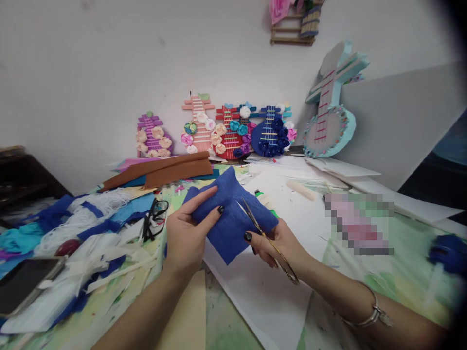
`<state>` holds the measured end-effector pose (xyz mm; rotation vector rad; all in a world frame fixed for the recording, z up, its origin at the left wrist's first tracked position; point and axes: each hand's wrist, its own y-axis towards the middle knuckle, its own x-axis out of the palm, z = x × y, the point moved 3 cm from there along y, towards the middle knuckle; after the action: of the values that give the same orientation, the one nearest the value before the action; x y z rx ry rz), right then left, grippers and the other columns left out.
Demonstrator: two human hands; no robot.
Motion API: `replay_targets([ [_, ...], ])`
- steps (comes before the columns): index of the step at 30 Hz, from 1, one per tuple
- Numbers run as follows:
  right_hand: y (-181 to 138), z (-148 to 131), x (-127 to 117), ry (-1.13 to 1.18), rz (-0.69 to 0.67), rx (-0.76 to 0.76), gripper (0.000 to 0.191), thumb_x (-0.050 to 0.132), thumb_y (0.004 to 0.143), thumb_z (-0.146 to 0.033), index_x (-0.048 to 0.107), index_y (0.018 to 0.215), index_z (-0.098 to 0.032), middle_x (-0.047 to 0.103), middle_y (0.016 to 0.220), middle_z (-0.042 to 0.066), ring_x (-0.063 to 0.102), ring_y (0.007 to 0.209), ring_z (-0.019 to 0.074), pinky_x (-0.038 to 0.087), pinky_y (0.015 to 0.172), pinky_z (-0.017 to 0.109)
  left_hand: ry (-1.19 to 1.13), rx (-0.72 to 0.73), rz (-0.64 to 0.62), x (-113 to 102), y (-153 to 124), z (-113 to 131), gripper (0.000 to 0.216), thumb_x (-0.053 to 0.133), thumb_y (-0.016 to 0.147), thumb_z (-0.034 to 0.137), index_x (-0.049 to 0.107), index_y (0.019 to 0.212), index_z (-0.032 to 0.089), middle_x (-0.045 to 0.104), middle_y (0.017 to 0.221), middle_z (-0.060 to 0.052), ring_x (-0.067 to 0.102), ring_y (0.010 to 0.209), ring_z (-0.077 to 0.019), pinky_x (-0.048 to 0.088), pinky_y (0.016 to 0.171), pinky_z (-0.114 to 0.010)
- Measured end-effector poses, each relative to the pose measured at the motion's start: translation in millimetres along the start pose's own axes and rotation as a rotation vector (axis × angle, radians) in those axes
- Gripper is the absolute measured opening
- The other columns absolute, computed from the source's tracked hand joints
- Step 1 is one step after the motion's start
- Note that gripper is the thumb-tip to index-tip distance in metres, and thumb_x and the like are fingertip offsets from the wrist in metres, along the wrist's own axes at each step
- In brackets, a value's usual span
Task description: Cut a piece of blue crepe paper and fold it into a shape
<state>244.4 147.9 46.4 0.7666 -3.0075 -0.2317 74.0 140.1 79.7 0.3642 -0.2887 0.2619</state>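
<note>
A roughly square sheet of blue crepe paper [229,214] is held up over the table in front of me. My left hand [191,228] grips its left side, thumb on the near face and forefinger stretched along the upper edge. In my right hand [279,245] is a pair of scissors [275,250] with gold-coloured handles. Their slightly parted blades point up and left across the front of the paper. The right fingers also lie at the paper's right corner; whether they pinch it I cannot tell.
White sheets [262,301] lie beneath my hands. To the left are black glasses [155,218], a phone [29,282], white string [83,218] and paper scraps. Brown paper [171,170] lies behind. Several flower-decorated paper instruments, including a red one [228,141], stand against the wall.
</note>
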Motion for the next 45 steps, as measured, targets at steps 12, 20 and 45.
replay_targets([
  [12,-1,8,-3,0.061,-0.039,-0.076,0.037,0.078,0.068,-0.032,0.049,0.054,-0.015,0.044,0.038,-0.006,0.039,0.033,0.0044,0.029,0.034,0.017,0.227,0.112,-0.053,3,-7,6,0.043,0.078,0.068,0.02,0.07,0.11,0.024,0.071,0.112,-0.004,0.068,0.097,-0.0195,0.058,0.08,-0.022],
  [20,-1,-3,0,0.154,-0.034,-0.106,0.035,0.078,0.068,-0.036,0.049,0.063,-0.016,0.04,0.037,-0.009,0.036,0.03,0.0043,0.028,0.031,0.016,0.303,0.101,-0.069,5,-14,6,0.041,0.077,0.069,0.022,0.07,0.11,0.023,0.072,0.11,-0.003,0.069,0.096,-0.019,0.058,0.08,-0.021],
  [45,-2,-5,-1,0.159,0.08,-0.01,0.041,0.083,0.058,-0.044,0.052,0.06,-0.016,0.043,0.041,-0.008,0.037,0.028,0.0054,0.029,0.026,0.017,0.322,0.083,-0.115,7,-15,0,0.043,0.074,0.072,0.024,0.068,0.114,0.023,0.069,0.116,-0.005,0.064,0.106,-0.0246,0.051,0.097,-0.037],
])
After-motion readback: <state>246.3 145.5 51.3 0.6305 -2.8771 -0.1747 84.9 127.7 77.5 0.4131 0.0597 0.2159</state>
